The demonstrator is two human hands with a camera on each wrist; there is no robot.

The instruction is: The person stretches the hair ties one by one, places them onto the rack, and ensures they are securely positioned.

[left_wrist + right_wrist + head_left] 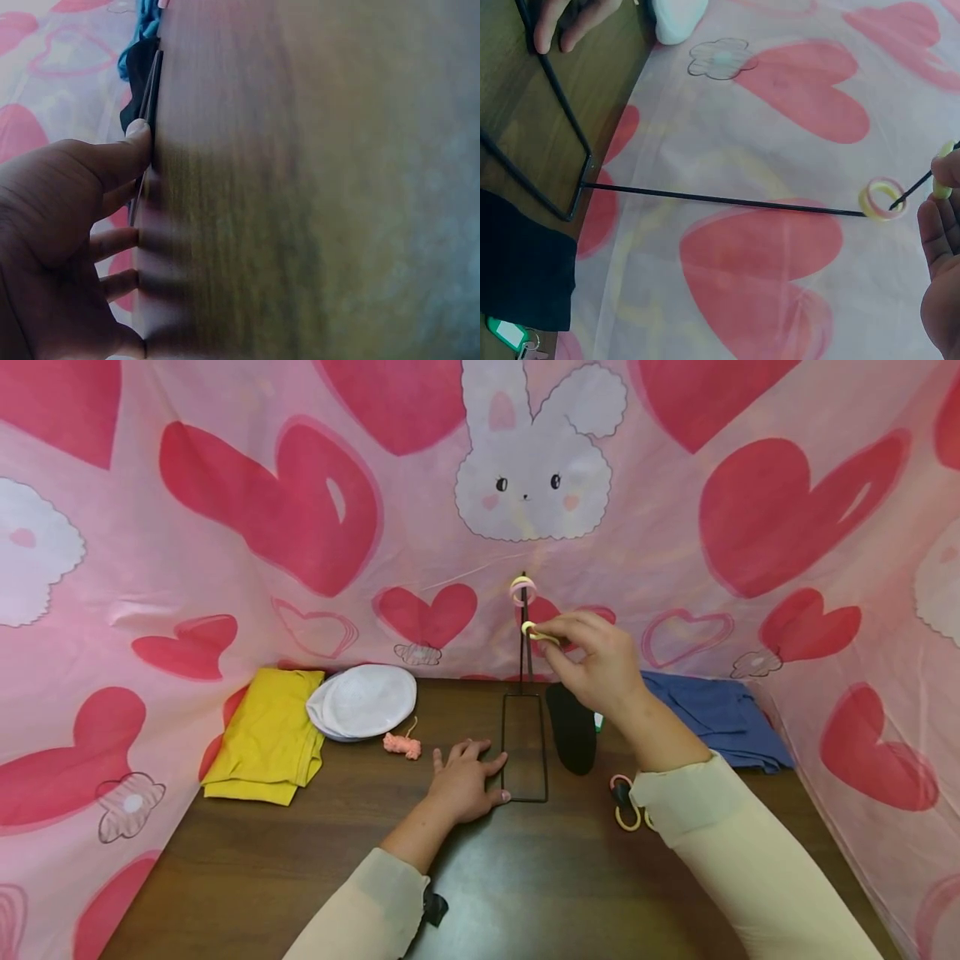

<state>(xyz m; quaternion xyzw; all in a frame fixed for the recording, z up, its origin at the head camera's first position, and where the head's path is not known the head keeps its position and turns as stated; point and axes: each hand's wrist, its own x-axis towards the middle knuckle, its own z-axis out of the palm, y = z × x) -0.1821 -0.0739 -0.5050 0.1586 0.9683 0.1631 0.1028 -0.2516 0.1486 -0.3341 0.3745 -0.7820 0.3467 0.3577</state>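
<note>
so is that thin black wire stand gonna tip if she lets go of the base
Probably. The wire stand is one thin upright rod on a narrow open rectangle, so it looks light and top-heavy. The left hand presses the frame to the table while the right hand holds a yellow ring near the rod.

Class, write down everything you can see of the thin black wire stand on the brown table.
The thin black wire stand looks like bent metal rod: a flat rectangular base frame lying on the brown wooden table and one slim upright post rising at its far end. The left hand lies on the table with fingers against the frame. Pink and yellow small rings hang near the post's top, and the right hand pinches a yellow ring at the post.
</note>
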